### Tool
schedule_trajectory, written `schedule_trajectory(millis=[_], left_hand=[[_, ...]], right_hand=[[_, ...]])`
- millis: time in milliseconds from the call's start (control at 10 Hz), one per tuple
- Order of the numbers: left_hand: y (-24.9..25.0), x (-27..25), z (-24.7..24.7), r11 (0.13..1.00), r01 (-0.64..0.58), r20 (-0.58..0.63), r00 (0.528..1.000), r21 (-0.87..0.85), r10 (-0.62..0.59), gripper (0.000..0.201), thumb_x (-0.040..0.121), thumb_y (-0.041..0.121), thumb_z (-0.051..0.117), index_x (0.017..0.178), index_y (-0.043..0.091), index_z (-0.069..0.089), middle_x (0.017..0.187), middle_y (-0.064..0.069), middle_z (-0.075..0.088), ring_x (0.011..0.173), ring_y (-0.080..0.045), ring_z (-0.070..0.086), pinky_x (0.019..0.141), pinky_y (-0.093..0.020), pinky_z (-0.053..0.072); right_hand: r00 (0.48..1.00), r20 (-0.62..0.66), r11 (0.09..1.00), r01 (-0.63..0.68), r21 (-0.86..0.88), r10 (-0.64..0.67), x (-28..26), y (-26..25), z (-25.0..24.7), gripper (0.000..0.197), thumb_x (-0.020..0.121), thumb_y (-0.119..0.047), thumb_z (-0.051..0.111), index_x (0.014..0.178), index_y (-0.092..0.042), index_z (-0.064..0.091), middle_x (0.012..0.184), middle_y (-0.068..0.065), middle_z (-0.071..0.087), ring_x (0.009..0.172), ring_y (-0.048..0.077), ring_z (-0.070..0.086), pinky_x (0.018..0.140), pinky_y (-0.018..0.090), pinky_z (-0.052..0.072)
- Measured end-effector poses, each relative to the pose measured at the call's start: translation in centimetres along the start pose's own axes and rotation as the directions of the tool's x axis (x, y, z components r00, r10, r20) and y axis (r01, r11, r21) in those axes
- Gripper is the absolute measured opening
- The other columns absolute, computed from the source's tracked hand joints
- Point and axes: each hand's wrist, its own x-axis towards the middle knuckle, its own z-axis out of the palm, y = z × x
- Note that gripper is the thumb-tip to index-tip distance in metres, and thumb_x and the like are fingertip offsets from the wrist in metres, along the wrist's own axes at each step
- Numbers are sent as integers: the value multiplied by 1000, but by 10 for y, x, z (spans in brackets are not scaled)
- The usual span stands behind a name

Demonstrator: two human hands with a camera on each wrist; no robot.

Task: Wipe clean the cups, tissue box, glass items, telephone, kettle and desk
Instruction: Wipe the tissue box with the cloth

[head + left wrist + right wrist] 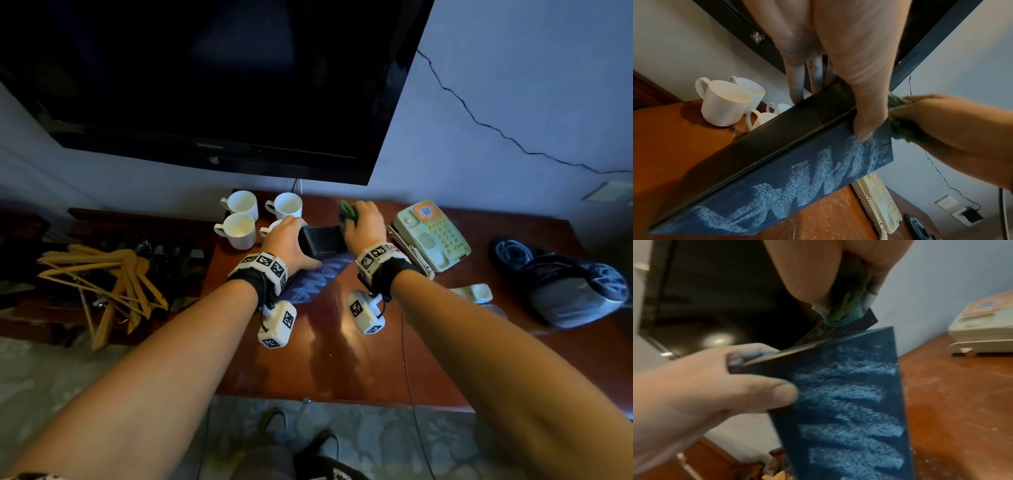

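Tissue box [322, 241] | raised over desk [359, 359], beside cups [239, 219] | left hand [289, 241] clamped on end | right hand [364, 224] pinching green cloth [346, 212] against opposite end | likely light, rigid, slick: grip edges

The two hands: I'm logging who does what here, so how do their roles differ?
The left hand grips the black tissue box and steadies it; the right hand holds a green cloth against the box's end. The left holds no cloth. Both touch the box above the desk.
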Motion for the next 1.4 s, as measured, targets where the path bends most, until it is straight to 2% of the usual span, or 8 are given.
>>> schedule_trajectory(millis=[100,200,300,500,600,900,1200,1400], left_hand=[[4,2,2,999,33,39,999,32,-34,63,57,33,94,106,11,60,106,-3,59,95,-22,55,81,-38,49],[4,8,7,995,51,-42,998,-80,-55,23,86,17,69,73,20,50,66,3,52,70,-11,49,64,-27,39],[4,11,8,975,115,-58,990,-189,-128,55,83,-3,65,73,40,32,74,22,34,74,18,48,69,-6,34],[-13,9,8,963,88,-105,987,-255,-118,19,92,-4,53,85,13,57,82,-8,57,78,-19,54,79,-34,46],[-20,-5,3,982,141,-118,981,-124,-155,29,90,-3,59,119,-3,60,110,-19,64,102,-35,60,92,-40,46],[-30,-27,-18,985,67,-6,998,-162,-69,67,53,21,96,109,13,59,107,-2,55,96,-20,54,83,-30,43],[-23,-34,-17,992,42,-13,999,-119,-43,72,53,30,96,112,12,59,111,0,54,106,-25,55,93,-42,48],[-15,-27,-11,996,48,-22,999,-77,-50,71,49,38,94,105,16,59,103,2,52,97,-25,54,88,-45,50]], right_hand=[[986,-6,977,168,133,-168,-16,-26,3,18,83,-5,59,101,-3,63,100,13,59,90,29,56,75,29,39],[948,49,939,305,163,-316,-39,-42,15,13,80,-2,58,93,-3,59,93,12,55,84,28,52,73,35,41],[944,33,938,320,132,-327,-56,-38,30,20,74,2,57,94,-1,55,100,16,54,88,34,48,77,41,40],[979,-12,949,203,241,-206,-58,-59,45,9,79,1,53,87,-4,53,96,14,53,89,34,49,74,42,42],[977,9,953,208,221,-215,-58,-63,48,8,81,-3,55,88,-4,54,96,15,55,90,35,52,75,41,42],[987,28,987,159,15,-159,-42,-51,43,12,80,-4,55,91,-7,54,99,13,56,91,37,53,77,46,45],[992,44,981,-111,-157,119,-24,-21,23,37,81,2,54,116,-9,49,124,11,48,112,36,44,86,41,42],[995,-30,994,-93,-51,91,-37,2,17,14,89,-6,50,103,-5,52,113,15,51,98,39,52,72,38,38]])
